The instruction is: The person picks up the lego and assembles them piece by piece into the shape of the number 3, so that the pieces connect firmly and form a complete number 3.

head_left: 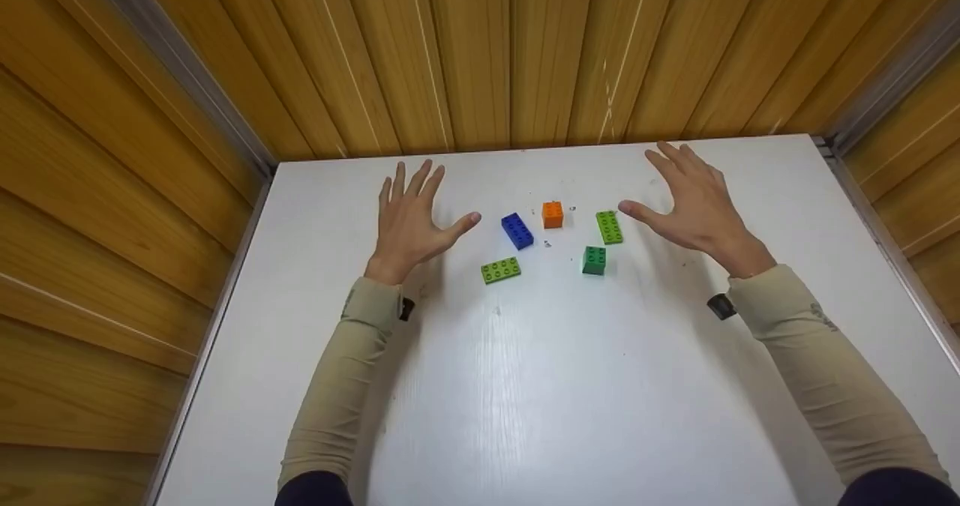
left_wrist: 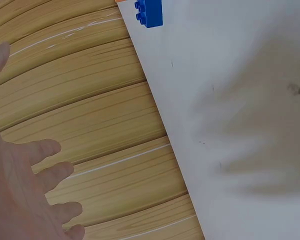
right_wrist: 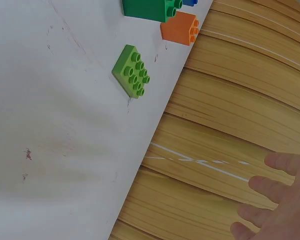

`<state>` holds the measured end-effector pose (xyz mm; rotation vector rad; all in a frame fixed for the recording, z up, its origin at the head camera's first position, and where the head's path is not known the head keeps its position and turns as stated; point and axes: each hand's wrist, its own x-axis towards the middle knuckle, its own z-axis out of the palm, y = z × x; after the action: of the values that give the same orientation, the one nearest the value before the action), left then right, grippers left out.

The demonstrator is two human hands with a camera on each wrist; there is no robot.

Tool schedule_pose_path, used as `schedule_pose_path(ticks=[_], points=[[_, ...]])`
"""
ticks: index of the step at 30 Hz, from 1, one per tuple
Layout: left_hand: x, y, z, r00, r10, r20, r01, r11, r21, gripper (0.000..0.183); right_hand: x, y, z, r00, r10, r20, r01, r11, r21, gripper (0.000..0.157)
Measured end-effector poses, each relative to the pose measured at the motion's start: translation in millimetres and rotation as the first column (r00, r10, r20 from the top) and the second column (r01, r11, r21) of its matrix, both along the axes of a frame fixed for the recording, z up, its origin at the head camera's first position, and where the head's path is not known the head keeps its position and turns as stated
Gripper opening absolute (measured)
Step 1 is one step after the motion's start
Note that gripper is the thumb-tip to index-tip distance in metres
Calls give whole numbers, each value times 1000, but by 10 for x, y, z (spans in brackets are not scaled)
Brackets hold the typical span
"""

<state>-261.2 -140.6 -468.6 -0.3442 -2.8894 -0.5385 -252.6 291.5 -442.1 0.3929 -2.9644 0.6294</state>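
Note:
My left hand hovers over the left of the white table with fingers spread, holding nothing. Nearest its thumb lies a blue brick, with a light green brick a little closer to me. On the other side my right hand is also spread and holds nothing; its thumb points toward a second light green brick. Between the hands stand an orange brick and a dark green brick. In the right wrist view the light green brick shows its studs, apart from the fingers.
The white table carries small dark marks around the bricks. A wood-plank wall rises along its far edge, and more planks stand at the left. Small black devices sit at both wrists.

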Motion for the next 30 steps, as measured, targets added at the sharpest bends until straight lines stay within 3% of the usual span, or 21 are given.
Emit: schedule_pose_path(ticks=[11,23,30], points=[[121,30,-103,999,-35,-24,35,999,-5,111,107,-34,-74,997,35,69,-26,991,-128,95],[249,83,-235,996,-85,-22,86,996,23,108,200,-83,-203,996,75,45,-67,985,-156,93],[320,101,-312,994,-108,-17,109,993,46,106,258,-119,-295,993,86,80,-68,977,-204,94]])
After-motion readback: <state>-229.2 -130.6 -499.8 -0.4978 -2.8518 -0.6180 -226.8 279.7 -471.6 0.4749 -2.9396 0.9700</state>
